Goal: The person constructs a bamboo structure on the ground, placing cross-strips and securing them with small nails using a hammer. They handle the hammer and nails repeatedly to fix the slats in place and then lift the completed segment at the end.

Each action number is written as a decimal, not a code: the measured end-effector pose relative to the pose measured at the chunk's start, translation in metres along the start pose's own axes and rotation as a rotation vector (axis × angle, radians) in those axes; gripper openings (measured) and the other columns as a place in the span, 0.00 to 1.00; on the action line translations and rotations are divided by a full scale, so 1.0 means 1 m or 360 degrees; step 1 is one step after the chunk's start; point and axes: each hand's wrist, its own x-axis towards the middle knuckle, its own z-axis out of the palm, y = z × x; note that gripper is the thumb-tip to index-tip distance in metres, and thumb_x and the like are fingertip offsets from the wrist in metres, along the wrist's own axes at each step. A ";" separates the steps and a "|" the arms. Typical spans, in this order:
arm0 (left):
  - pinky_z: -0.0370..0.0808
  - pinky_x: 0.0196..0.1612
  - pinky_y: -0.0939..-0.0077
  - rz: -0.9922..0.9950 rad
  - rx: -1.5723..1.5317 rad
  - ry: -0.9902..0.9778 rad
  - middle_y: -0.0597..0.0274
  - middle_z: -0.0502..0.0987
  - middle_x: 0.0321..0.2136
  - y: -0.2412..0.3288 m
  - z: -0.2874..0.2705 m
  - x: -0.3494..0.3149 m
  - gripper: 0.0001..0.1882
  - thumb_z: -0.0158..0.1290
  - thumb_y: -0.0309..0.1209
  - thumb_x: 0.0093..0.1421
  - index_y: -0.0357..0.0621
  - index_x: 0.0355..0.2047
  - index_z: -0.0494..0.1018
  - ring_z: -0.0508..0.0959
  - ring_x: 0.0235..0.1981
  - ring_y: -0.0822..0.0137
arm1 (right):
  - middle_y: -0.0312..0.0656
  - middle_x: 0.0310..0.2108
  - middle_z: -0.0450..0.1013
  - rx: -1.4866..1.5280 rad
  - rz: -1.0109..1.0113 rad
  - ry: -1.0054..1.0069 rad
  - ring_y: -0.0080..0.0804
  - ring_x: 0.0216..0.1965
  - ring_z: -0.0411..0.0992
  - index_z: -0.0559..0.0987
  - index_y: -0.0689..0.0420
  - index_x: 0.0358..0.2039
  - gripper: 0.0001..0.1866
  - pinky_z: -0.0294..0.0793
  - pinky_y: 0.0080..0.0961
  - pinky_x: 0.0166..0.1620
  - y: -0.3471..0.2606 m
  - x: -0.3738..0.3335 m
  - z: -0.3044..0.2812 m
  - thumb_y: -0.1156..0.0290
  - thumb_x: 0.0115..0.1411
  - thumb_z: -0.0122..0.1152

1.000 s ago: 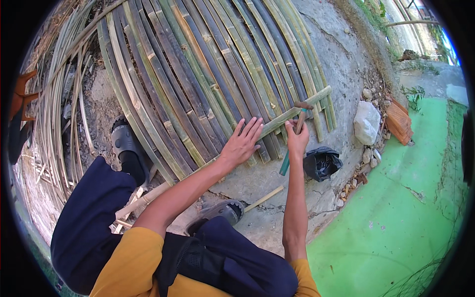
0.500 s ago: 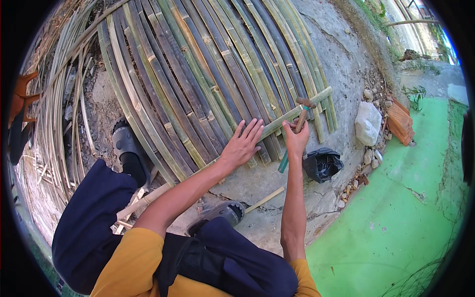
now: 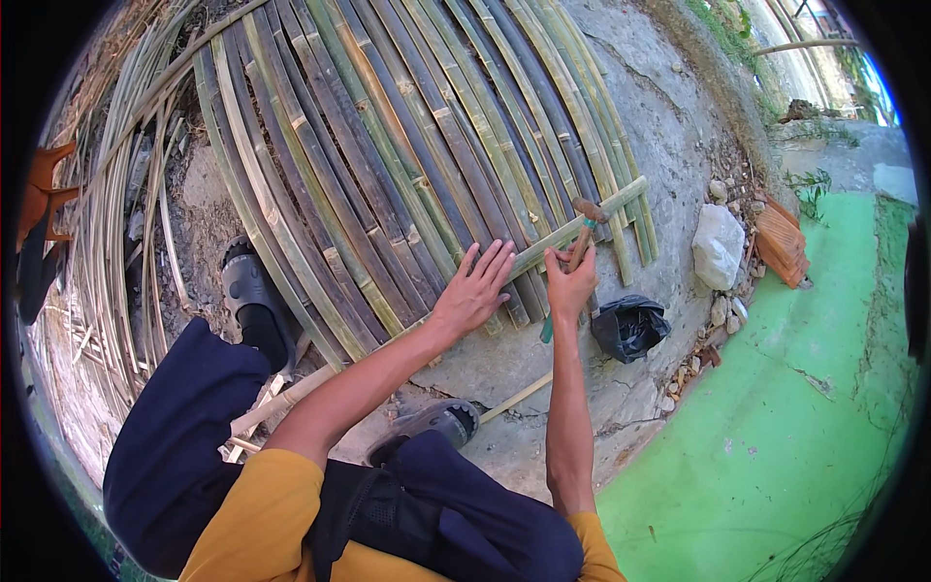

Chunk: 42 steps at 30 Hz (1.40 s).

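Long split bamboo slats [image 3: 373, 160] lie side by side in front of me, some green and some dark. Across their near ends runs a bamboo crosspiece [image 3: 621, 199]. My left hand [image 3: 473, 288] rests on it and the slats, fingers stretched out and holding nothing. My right hand [image 3: 570, 283] is closed around the handle of a hammer [image 3: 588, 210], just over the crosspiece's right part. The hammer's brown head is close to the bamboo; whether it touches I cannot tell. The green lower end of the handle shows below my hand.
Near my right forearm sits an open black plastic bag [image 3: 630, 328] with thin dark items inside. A white rock [image 3: 720, 245], orange-brown blocks [image 3: 782, 242] and rubble border a green floor [image 3: 747, 436]. Loose bamboo strips [image 3: 107, 213] pile up at left. My clogs [image 3: 254, 281] stand by the slats.
My right hand and the hammer have shifted slightly left and toward me, and the hammer's tilt has changed a little. The left hand stays in place.
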 end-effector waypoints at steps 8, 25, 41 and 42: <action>0.46 0.78 0.48 0.0011 -0.0046 0.0005 0.54 0.52 0.77 0.005 0.002 0.001 0.42 0.54 0.46 0.68 0.36 0.75 0.54 0.50 0.79 0.55 | 0.40 0.27 0.80 0.0256 0.0275 0.0075 0.26 0.24 0.70 0.77 0.63 0.43 0.14 0.67 0.30 0.29 0.007 -0.010 -0.027 0.62 0.71 0.59; 0.46 0.78 0.48 0.0013 -0.0008 0.0005 0.54 0.52 0.77 0.007 0.002 0.001 0.42 0.54 0.47 0.68 0.37 0.75 0.54 0.51 0.78 0.55 | 0.65 0.34 0.78 -0.0230 -0.0078 0.0111 0.68 0.36 0.78 0.73 0.65 0.52 0.16 0.70 0.54 0.36 -0.033 -0.069 -0.042 0.65 0.77 0.46; 0.45 0.78 0.48 0.0021 -0.0048 -0.0061 0.53 0.52 0.77 0.004 0.003 -0.005 0.41 0.53 0.46 0.69 0.37 0.75 0.54 0.50 0.79 0.55 | 0.60 0.27 0.76 -0.0376 0.0116 -0.0209 0.63 0.31 0.77 0.74 0.64 0.44 0.17 0.70 0.53 0.34 -0.029 -0.075 -0.029 0.61 0.77 0.46; 0.45 0.78 0.48 0.0035 -0.0040 -0.0053 0.53 0.52 0.77 0.005 0.004 -0.006 0.41 0.53 0.46 0.69 0.37 0.75 0.54 0.50 0.79 0.55 | 0.59 0.27 0.76 -0.0252 0.0175 -0.0134 0.61 0.30 0.77 0.74 0.64 0.44 0.18 0.70 0.52 0.33 -0.035 -0.075 -0.033 0.60 0.77 0.46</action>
